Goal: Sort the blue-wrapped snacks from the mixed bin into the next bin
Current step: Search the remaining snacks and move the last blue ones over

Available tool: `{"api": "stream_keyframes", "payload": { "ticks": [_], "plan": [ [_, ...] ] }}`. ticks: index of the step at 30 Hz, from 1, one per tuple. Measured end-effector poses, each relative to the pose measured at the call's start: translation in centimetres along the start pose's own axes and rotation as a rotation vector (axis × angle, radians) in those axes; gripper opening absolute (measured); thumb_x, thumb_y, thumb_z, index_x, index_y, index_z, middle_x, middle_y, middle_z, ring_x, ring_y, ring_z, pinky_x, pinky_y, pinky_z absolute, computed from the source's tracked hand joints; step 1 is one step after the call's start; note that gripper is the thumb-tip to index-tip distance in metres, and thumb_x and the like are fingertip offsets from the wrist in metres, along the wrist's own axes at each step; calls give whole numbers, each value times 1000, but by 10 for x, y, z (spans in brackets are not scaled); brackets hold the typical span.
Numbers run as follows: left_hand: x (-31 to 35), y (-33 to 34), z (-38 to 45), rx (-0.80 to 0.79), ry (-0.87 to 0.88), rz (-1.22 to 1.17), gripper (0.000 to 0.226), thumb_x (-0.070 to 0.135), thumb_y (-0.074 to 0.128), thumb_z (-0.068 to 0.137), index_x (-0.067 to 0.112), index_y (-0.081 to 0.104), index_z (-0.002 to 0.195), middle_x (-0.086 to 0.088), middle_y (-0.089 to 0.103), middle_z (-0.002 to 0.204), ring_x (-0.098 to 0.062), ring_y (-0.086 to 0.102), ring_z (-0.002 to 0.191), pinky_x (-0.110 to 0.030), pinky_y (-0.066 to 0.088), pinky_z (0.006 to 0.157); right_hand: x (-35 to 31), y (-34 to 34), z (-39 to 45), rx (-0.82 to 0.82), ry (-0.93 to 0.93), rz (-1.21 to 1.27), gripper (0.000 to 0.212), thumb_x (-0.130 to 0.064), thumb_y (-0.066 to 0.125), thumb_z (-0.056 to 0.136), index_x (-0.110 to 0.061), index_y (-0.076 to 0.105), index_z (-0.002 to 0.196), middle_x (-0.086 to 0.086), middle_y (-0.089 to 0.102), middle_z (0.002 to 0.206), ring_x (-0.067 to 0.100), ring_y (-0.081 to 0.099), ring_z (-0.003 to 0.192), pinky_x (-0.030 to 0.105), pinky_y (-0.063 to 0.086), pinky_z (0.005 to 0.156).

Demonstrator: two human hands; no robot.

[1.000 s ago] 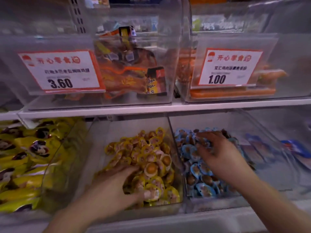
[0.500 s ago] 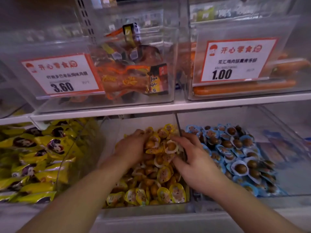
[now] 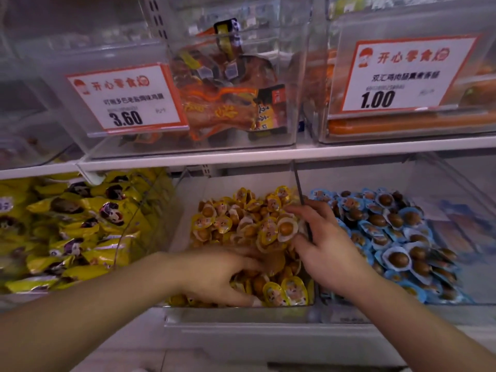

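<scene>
Blue-wrapped snacks (image 3: 386,232) fill the right-hand bin (image 3: 456,183); none shows among the yellow packs (image 3: 249,221). Left hand (image 3: 222,275) digs there with curled fingers, right hand (image 3: 327,245) spread loose. Packs look light, slick, crinkly; pinching a flat rim seems safest.

left hand (image 3: 214,275) fingertips are buried among yellow-wrapped snacks (image 3: 241,218); grip cannot be judged. small print on the price tag (image 3: 126,100) above them is blurred. both forearms are cropped.
</scene>
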State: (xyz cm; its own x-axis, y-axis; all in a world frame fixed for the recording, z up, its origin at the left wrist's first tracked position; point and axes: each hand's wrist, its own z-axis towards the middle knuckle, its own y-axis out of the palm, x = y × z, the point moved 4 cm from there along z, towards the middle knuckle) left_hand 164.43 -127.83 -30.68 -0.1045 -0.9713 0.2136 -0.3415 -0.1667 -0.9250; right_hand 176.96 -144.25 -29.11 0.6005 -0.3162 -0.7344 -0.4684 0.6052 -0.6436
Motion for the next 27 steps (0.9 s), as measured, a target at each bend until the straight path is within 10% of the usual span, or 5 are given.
{"api": "stream_keyframes", "payload": {
  "ticks": [10,14,20,27],
  "plan": [
    [-36,4,34,26,-84,474,82,46,75,73,36,35,144,4,28,154,-28,38,136,-51,43,99,0,4,1,25,20,28,45,-34,48,85,-38,56,129,-8,35,144,16,45,129,21,33,101],
    [-74,-36,44,174,-292,452,67,36,75,80,30,46,139,0,41,143,-27,49,125,-40,50,92,3,4,2,26,22,66,44,-34,49,83,-39,57,126,-9,37,139,0,51,113,1,34,85],
    [-84,-50,24,69,-338,199,91,68,69,74,29,37,149,2,36,150,-22,43,132,-34,42,104,2,3,2,2,-3,84,48,-31,47,81,-38,56,127,-10,35,141,-25,46,99,-7,35,71],
    [-28,-25,-11,113,-125,320,45,56,57,84,36,49,124,8,50,116,-17,54,107,-34,45,85,-7,-1,-1,-3,6,-84,44,-18,54,91,-34,56,131,-3,34,147,22,45,130,25,40,100]
  ]
}}
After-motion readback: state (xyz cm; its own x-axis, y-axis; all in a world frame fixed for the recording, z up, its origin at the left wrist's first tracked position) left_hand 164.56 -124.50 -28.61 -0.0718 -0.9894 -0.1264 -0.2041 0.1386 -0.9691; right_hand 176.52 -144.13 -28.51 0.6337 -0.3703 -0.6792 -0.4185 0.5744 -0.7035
